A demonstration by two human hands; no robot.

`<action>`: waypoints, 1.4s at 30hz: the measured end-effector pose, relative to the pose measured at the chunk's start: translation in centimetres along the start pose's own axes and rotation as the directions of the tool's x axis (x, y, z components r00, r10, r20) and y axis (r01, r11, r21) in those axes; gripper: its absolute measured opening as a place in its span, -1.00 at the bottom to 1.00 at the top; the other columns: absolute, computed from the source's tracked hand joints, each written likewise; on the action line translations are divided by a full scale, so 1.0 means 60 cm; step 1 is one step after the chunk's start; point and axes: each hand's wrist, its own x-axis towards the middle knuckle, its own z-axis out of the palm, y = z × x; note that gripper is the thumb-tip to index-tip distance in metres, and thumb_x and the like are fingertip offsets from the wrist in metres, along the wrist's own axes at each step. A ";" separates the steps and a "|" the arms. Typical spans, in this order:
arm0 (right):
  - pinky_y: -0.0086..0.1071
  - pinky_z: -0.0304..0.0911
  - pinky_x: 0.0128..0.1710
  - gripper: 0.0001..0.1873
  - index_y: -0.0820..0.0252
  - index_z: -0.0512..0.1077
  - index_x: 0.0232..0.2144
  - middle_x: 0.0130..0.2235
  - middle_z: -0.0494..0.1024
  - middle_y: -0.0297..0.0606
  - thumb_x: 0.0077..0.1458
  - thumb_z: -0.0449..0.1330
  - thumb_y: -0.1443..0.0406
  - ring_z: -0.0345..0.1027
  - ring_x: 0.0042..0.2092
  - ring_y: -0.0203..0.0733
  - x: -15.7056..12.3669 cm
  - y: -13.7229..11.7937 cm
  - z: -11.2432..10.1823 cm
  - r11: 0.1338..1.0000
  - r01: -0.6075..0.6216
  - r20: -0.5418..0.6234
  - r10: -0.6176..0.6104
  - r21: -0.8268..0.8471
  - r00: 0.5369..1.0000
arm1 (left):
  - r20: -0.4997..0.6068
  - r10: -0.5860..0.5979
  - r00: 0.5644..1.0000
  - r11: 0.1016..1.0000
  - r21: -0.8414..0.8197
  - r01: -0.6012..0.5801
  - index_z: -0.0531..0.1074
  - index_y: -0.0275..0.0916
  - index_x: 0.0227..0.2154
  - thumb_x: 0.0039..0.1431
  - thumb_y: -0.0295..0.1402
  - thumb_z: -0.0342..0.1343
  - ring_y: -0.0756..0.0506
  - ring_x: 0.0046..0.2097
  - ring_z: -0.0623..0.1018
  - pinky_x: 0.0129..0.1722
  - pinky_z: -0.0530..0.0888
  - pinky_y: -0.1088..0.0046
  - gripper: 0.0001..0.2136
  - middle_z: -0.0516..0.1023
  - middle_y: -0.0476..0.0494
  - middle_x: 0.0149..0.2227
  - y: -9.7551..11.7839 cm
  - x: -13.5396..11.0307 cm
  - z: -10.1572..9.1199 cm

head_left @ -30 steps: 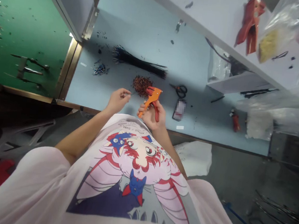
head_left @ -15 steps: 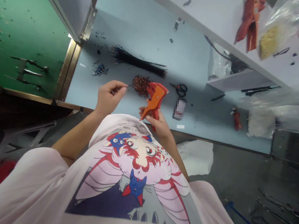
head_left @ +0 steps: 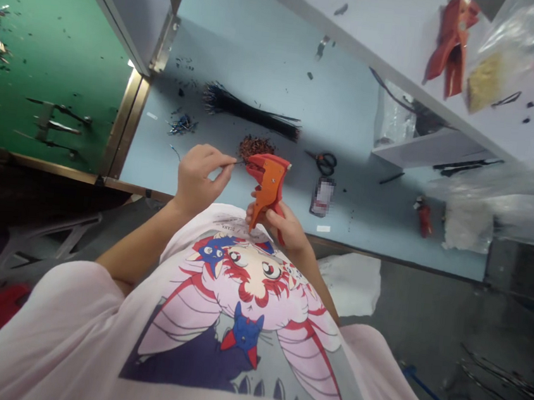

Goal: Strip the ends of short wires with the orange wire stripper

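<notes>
Between thumb and forefinger, my left hand [head_left: 202, 177] pinches a thin dark wire [head_left: 240, 162], whose far end meets the jaws of the wire stripper. My right hand [head_left: 283, 224] is wrapped around the handles of this orange and red wire stripper [head_left: 272, 178], its jaws facing left toward the wire. Just behind the tool lies a heap of small copper-brown scraps [head_left: 255, 145], partly covered by it. Farther back, a bundle of black wires [head_left: 252, 114] rests on the light blue table [head_left: 245, 45]. Whether the wire is inside the jaws I cannot tell.
Scissors [head_left: 324, 163] and a phone-like object [head_left: 323, 196] lie right of the stripper. Small blue and silver pieces [head_left: 182, 125] are at the left. A white shelf [head_left: 360, 41] overhangs the back, carrying another red tool [head_left: 452, 47] and plastic bags. A metal edge [head_left: 125, 124] borders the green surface.
The wire stripper has tilted, its head turning left and closer to my body. My left hand has moved slightly right, bringing the wire's end to the jaws. The view has shifted a little.
</notes>
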 end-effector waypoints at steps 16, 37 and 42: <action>-0.28 0.36 -0.30 -0.53 0.23 0.31 -0.09 -0.28 0.46 -0.20 -0.04 0.29 0.20 0.36 -0.26 -0.17 0.000 0.003 0.007 1.000 -0.019 0.022 0.019 -0.020 1.000 | 0.045 0.023 0.999 1.000 0.001 -0.023 0.51 -0.15 -0.36 0.12 -0.37 0.09 -0.07 -0.32 0.44 -0.25 0.35 0.35 -0.90 0.51 -0.08 -0.42 0.001 -0.010 0.004; -0.51 0.13 -0.68 -0.71 0.18 0.22 -0.31 -0.60 0.26 -0.50 0.05 0.21 0.15 0.12 -0.65 -0.42 0.002 0.015 0.008 0.998 -0.065 0.035 0.064 0.016 0.997 | 0.093 -0.054 0.994 0.994 -0.087 0.062 0.44 -0.21 -0.40 0.15 -0.38 0.04 -0.01 -0.41 0.37 -0.33 0.32 0.43 -0.90 0.48 -0.07 -0.43 0.001 -0.016 0.007; -0.52 0.13 -0.69 -0.67 0.16 0.23 -0.30 -0.58 0.23 -0.53 0.00 0.24 0.12 0.03 -0.66 -0.46 0.005 0.019 0.009 0.988 -0.068 0.029 0.065 0.137 0.997 | 0.103 -0.068 0.992 0.993 -0.084 0.076 0.44 -0.22 -0.39 0.16 -0.39 0.03 0.00 -0.42 0.37 -0.35 0.31 0.45 -0.90 0.47 -0.06 -0.43 -0.003 -0.018 0.011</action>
